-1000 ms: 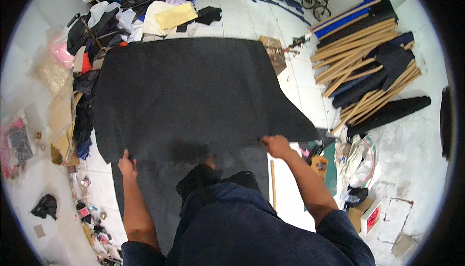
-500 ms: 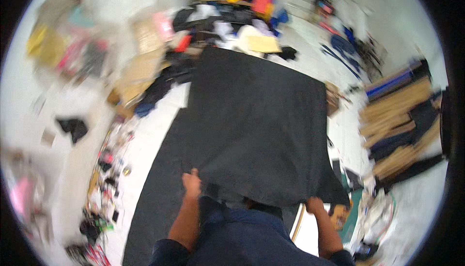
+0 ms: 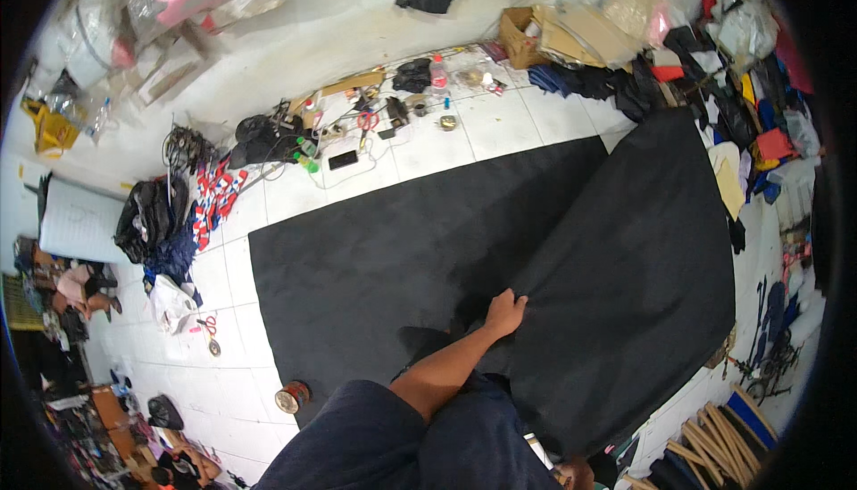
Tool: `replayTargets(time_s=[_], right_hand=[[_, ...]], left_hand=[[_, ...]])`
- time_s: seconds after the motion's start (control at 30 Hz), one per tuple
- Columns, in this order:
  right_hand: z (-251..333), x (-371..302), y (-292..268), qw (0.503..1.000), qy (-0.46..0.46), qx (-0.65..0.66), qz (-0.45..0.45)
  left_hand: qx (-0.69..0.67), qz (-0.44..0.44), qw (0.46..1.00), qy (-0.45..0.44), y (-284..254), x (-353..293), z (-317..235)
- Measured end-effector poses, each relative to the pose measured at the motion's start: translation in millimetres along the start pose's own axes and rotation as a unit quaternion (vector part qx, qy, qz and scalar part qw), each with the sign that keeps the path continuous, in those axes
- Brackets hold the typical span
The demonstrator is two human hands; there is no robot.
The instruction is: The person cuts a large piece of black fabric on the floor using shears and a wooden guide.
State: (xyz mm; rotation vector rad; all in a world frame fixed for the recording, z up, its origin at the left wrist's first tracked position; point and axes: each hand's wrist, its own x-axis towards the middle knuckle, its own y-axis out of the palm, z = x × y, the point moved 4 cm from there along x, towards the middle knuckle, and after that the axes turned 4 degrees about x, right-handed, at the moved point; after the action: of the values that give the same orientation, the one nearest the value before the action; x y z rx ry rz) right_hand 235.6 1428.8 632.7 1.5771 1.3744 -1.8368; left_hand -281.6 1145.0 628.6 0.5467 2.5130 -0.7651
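Observation:
A large sheet of black fabric lies flat over the white floor tiles. Across its right part extends a raised layer of black fabric; I cannot tell whether it is the same piece folded over. My left hand is closed on the raised layer's near edge, and a diagonal crease runs up and right from the fingers. At the bottom edge of the picture, my right hand is partly cut off, closed at the fabric's near right edge. A round tin stands by the flat sheet's near left corner.
Along the wall lie a phone, red-handled scissors, a bottle and a tape roll. More scissors lie on the left tiles. Long cardboard tubes are at lower right. Another person is at lower left.
My view has swung left, showing more wall and floor on that side. Both hands keep hold of the raised fabric. Its left edge now shows a diagonal fold from my left hand.

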Motion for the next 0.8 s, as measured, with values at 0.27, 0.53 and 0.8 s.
replayTargets(time_s=[0.27, 0.53, 0.8], right_hand=[[133.8, -32.7, 159.5, 0.991, 0.064, 0.029, 0.115], [284.0, -132.7, 281.5, 0.988, 0.097, 0.117, -0.017], [427.9, -202.8, 405.8, 0.886, 0.282, 0.292, -0.222]], left_hand=[[0.010, -0.044, 0.997, 0.070, -126.3, -74.0, 120.3], [0.086, -0.047, 0.992, 0.075, -251.3, -167.5, 185.7], [-0.007, 0.004, 0.993, 0.121, -332.8, -163.6, 285.6]])
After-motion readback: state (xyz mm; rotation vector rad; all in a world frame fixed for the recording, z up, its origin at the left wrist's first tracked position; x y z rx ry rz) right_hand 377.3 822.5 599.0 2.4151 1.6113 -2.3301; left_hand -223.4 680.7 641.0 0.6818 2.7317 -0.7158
